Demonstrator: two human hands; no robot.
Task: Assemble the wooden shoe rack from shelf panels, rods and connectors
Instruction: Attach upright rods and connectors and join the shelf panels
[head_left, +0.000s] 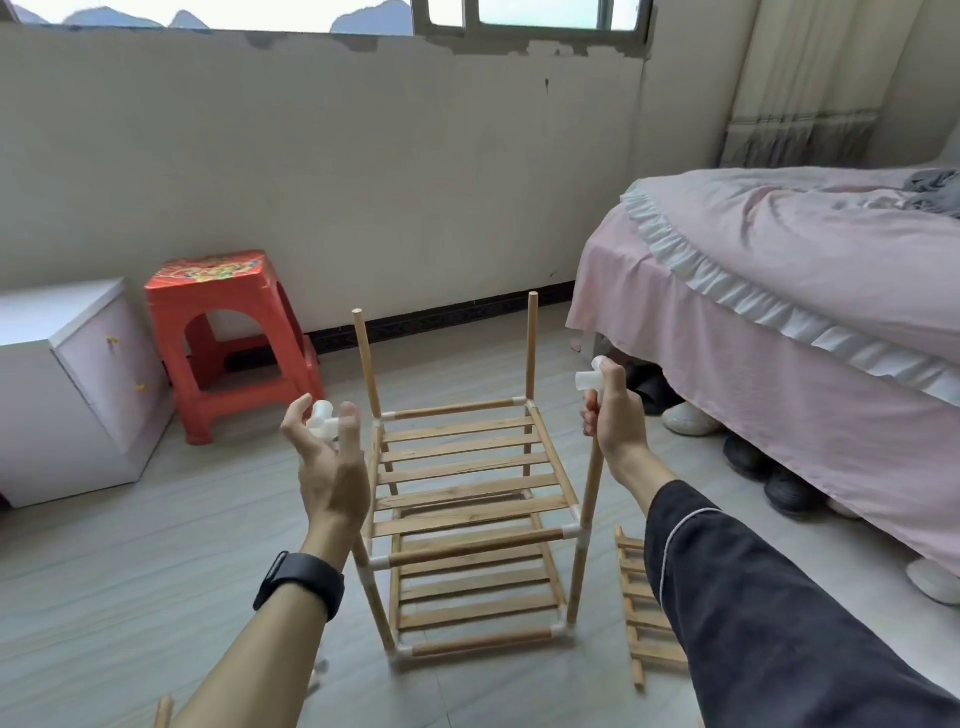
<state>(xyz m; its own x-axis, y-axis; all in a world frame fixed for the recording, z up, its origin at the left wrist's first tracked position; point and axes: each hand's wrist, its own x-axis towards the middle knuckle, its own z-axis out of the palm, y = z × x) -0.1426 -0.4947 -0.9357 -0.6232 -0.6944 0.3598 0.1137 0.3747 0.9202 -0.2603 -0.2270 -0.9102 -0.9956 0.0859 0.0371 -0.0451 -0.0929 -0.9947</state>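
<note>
Two shelves of the rack (467, 519) are built. A connector (323, 423) is held loosely in the left hand (327, 462); another connector (589, 382) is pinched onto a rod (589, 499) by the right hand (615, 415). One panel (644, 613) is left on the floor.

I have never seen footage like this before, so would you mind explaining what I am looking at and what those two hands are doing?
This is a single picture from a wide-angle camera worn on a person's head, looking forward and down, so the two arms reaching in from below are the wearer's own. No machine is involved. On the floor stands a half-built wooden shoe rack with two slatted shelves joined by rods and white connectors. The left hand, with a dark band on its wrist, loosely holds a white connector. The right hand grips the top of the near right rod, where another white connector sits. A spare shelf panel lies on the floor at the right, near the bed.
</note>
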